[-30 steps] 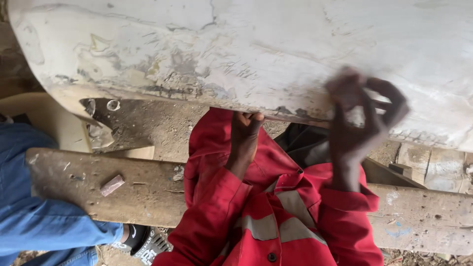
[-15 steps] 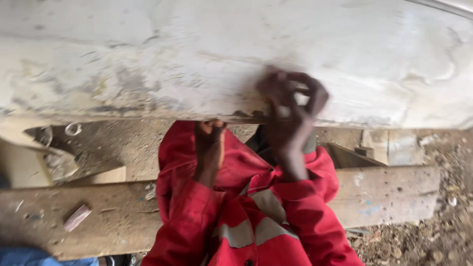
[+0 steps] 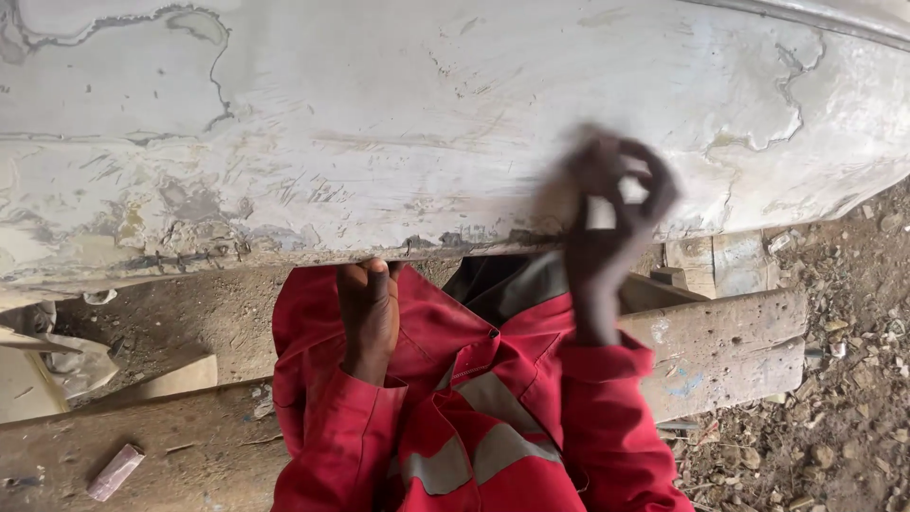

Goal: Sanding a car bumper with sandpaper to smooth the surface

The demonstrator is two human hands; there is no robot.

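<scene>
Sanding step under way: right hand [image 3: 607, 213], blurred, fingers pinched around a small pale pad against the white panel [image 3: 379, 133]; left hand [image 3: 368, 313] hooked, fingers curled under its lower edge. The next stroke probably needed steady pressure.

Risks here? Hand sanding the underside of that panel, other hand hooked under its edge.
1. The left hand grips the panel's rough, chipped lower edge; it could cut or scrape the fingers.
2. The right hand rubs the flaking white panel just overhead; dust and paint chips may fall toward the face.
3. The right hand is blurred, so what it holds is unclear.
</scene>
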